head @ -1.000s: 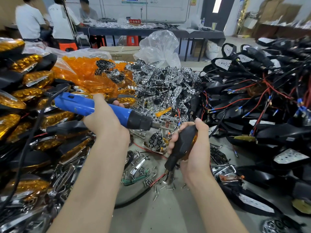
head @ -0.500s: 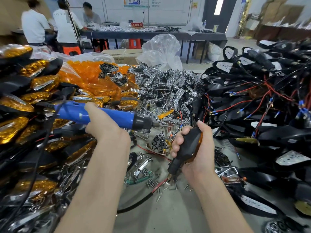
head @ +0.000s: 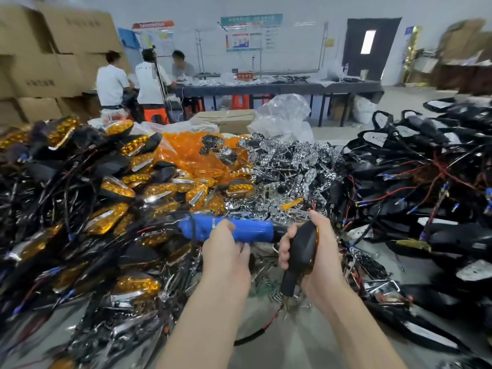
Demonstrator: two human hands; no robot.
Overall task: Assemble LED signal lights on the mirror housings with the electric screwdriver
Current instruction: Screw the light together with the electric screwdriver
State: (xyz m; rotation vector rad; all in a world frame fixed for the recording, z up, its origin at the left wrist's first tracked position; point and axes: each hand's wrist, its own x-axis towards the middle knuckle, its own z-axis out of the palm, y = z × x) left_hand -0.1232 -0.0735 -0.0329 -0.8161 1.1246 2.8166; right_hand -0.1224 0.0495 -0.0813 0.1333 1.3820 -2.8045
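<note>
Fingers (head: 241, 247) around blue electric screwdriver (head: 239, 230), others (head: 286, 251) around black mirror housing (head: 302, 249); bit tip hidden.

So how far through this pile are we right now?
Done: a heap of black housings with amber lenses fitted lies on the left. In hand: the left hand points the blue electric screwdriver at the black housing gripped by the right hand. Left: many bare black wired housings on the right, plus chrome reflector inserts.
</note>
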